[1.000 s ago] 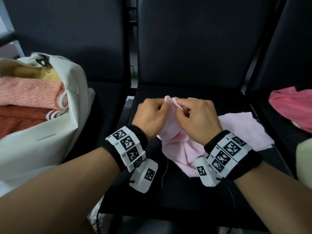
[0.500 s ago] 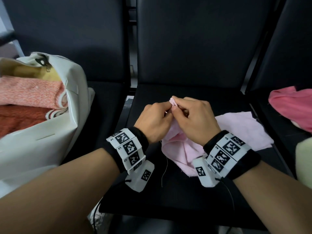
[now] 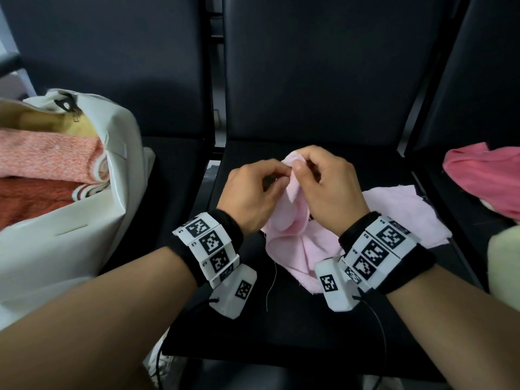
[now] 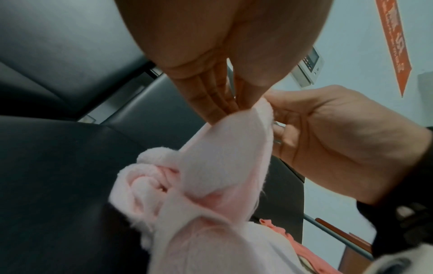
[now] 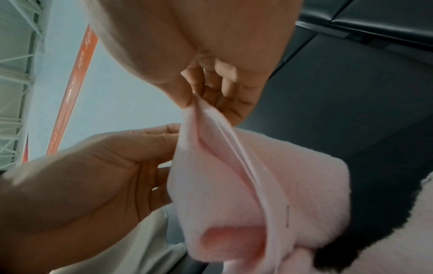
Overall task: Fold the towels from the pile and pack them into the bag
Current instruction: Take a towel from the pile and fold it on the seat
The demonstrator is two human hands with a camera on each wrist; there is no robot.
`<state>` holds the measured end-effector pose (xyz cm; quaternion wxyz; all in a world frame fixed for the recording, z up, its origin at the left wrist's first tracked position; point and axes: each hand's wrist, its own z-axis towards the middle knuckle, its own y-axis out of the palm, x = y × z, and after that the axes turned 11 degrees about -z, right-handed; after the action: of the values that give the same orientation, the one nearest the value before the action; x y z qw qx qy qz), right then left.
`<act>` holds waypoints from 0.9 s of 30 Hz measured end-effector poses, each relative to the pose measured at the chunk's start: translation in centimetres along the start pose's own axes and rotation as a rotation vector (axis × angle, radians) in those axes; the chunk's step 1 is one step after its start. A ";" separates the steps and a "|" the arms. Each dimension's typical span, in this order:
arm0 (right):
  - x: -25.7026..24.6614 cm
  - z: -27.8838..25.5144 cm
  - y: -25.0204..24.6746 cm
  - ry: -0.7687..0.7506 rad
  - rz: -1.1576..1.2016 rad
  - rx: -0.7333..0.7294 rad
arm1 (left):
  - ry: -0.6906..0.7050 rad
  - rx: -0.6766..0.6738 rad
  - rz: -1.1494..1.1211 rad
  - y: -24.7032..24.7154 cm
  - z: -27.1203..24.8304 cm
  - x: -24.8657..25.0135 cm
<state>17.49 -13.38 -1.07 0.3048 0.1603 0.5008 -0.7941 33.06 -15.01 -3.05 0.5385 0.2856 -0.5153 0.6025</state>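
A pale pink towel (image 3: 292, 243) lies crumpled on the middle black seat (image 3: 281, 319), one part of it raised between my hands. My left hand (image 3: 277, 181) pinches the raised edge from the left. My right hand (image 3: 302, 166) pinches the same edge just beside it, thumb on top. The left wrist view has the left fingertips (image 4: 225, 109) on the towel's (image 4: 218, 157) top fold. In the right wrist view, the right thumb and fingers nip the edge of the towel (image 5: 246, 176). The white bag (image 3: 92, 220) stands open on the left seat.
Inside the bag lie a folded salmon towel (image 3: 47, 156) and a rust one (image 3: 31, 198). On the right seat a deeper pink towel (image 3: 486, 178) and a pale green one (image 3: 503, 263) are heaped. Black seat backs rise close behind my hands.
Both hands have kept their pinch and raised the towel's edge a little. My right fingers have shifted up along it, and more of the fold shows between the hands.
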 end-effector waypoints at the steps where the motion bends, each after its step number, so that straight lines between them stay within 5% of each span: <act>1: 0.1 0.1 -0.2 0.014 0.013 -0.014 | -0.022 0.038 -0.017 -0.1 0.1 0.1; 4: 0.1 0.2 -0.7 0.011 0.046 -0.049 | -0.093 0.120 -0.043 -0.5 0.6 -0.2; 12: -0.4 0.4 -1.4 -0.060 0.194 -0.074 | -0.150 -0.050 0.219 -1.2 0.8 0.0; 24: 1.3 1.5 -2.5 0.080 0.106 0.232 | -0.318 0.211 0.209 -2.8 1.4 -0.7; 27: 1.7 1.6 -2.7 0.103 0.091 0.239 | -0.294 0.317 0.018 -3.0 1.5 -0.5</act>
<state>14.57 -14.53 0.58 0.2931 0.2586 0.4098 -0.8242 35.72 -16.90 -2.06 0.4007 0.4468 -0.4896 0.6326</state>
